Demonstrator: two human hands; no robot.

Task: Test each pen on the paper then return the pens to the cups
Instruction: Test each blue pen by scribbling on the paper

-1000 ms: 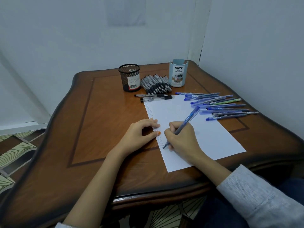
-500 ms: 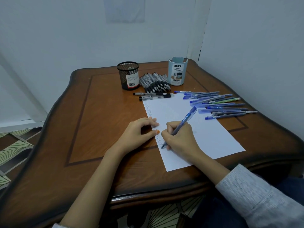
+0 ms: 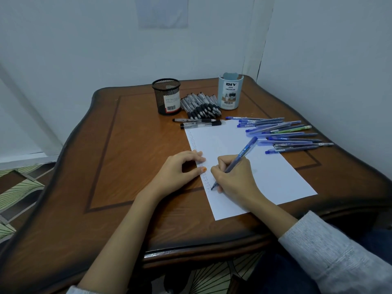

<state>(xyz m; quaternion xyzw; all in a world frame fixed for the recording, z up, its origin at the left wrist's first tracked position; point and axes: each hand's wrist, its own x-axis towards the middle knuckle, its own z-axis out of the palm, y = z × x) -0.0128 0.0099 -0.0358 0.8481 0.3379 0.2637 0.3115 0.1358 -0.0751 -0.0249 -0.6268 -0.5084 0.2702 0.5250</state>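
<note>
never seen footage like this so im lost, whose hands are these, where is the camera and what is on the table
No machine here: these are a person's two bare hands, filmed by one camera worn on the head, looking down. The right hand grips a pen, tip on the paper near its left edge. The left hand rests on that edge. On the table stand a mesh cup and a blue cup, with black pens piled between them and blue pens loose at the right.
</note>
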